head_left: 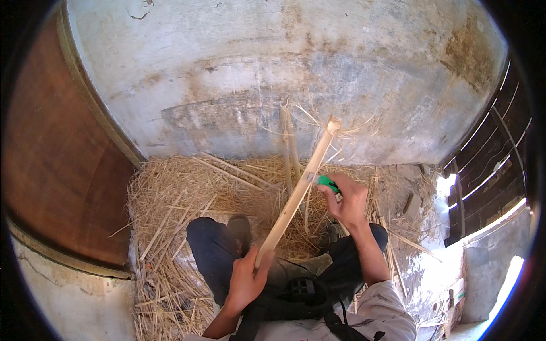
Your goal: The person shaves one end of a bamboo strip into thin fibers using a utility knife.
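Observation:
A long, pale bamboo strip [293,203] slants up and away from my lap toward the wall. Its far end is frayed, with thin curled shavings hanging about it. Around the near end my left hand [247,279] is closed. My right hand [349,203] grips a green-handled utility knife [328,183]. The blade lies against the strip's right edge, a little past its middle. Both of my knees are bent on either side of the strip.
Straw-like shavings [170,187] and loose strips cover the floor. A stained pale wall [227,85] rises ahead, with upright sticks [290,145] leaning on it. The brown door panel [68,153] stands left; dark slats [492,153] and a small block [412,206] are at right.

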